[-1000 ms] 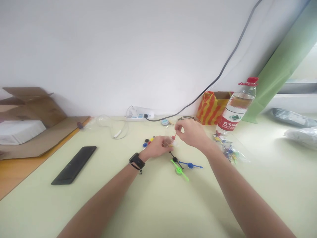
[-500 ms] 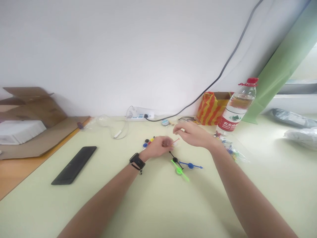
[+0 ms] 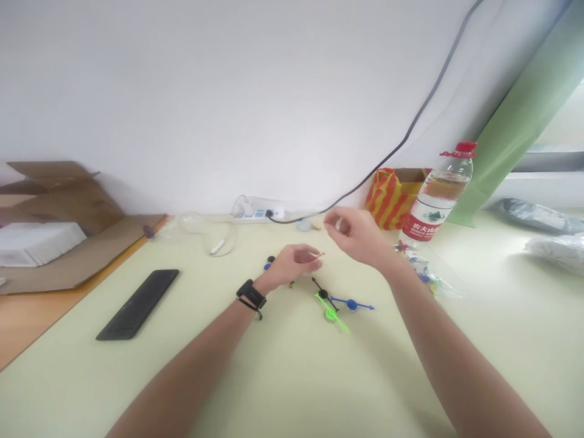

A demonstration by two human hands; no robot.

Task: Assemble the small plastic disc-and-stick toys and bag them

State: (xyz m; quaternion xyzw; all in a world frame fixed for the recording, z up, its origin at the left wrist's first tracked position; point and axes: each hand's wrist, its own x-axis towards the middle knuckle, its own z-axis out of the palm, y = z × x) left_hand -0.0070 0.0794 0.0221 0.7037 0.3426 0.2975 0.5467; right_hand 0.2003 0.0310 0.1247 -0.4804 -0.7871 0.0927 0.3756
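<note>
My left hand (image 3: 292,263), with a black watch on its wrist, is raised a little above the pale green table (image 3: 283,377) and pinches a thin red stick (image 3: 317,255) that points right. My right hand (image 3: 354,236) hovers just to the right and above it, fingers curled in a pinch; what it holds, if anything, I cannot make out. Below the hands lie a black spinner (image 3: 322,293), a green spinner (image 3: 331,314) and a blue spinner (image 3: 351,304). Small coloured discs (image 3: 269,263) lie left of my left hand.
A black phone (image 3: 137,303) lies at the left. A water bottle (image 3: 433,204) with a red cap stands at the right, beside a striped orange bag (image 3: 385,199) and a clear bag of coloured parts (image 3: 424,275). A power strip (image 3: 256,212) and cardboard box (image 3: 50,219) sit behind.
My left hand has lifted slightly with the red stick. My right hand let go of the stick's end and rose up and back toward the wall.
</note>
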